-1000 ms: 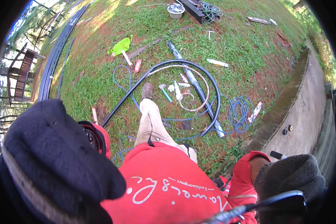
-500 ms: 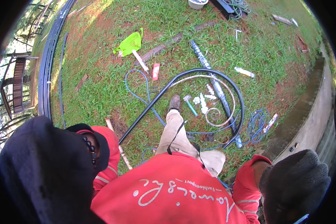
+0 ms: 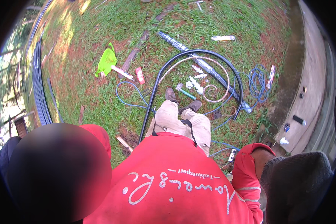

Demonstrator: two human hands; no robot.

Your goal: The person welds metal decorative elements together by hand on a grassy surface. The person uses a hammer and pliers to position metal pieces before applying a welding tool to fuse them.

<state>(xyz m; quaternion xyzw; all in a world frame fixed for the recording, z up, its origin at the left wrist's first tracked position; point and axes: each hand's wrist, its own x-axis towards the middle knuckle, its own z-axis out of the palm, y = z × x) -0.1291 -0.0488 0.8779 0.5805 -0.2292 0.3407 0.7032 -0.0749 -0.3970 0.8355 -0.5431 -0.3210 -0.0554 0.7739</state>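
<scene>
My left hand [image 3: 6,156], dark-gloved, is at the lower left, close to the camera, mostly hidden behind a large blurred patch. My right hand [image 3: 295,186], in a dark grey knit glove, is raised at the lower right beside my red sleeve; its fingers and anything in them are unclear. On the grass around my boots [image 3: 170,95] lie a curved black pipe [image 3: 241,100], a coiled pale tube [image 3: 224,71], a hammer with a green handle [image 3: 186,92], white crumpled pieces [image 3: 197,85] and a long mottled pipe [image 3: 173,42].
A lime-green bag [image 3: 106,59], a red packet [image 3: 140,75], a blue hose coil [image 3: 258,84] and a wooden plank [image 3: 135,50] lie ahead. Long black pipes [image 3: 41,89] run along the left. A concrete ledge [image 3: 306,56] on the right carries several small objects [image 3: 298,120].
My feet are now closer together on the grass. The view has shifted, showing more of the right ledge. The long thin object below my right hand is out of sight.
</scene>
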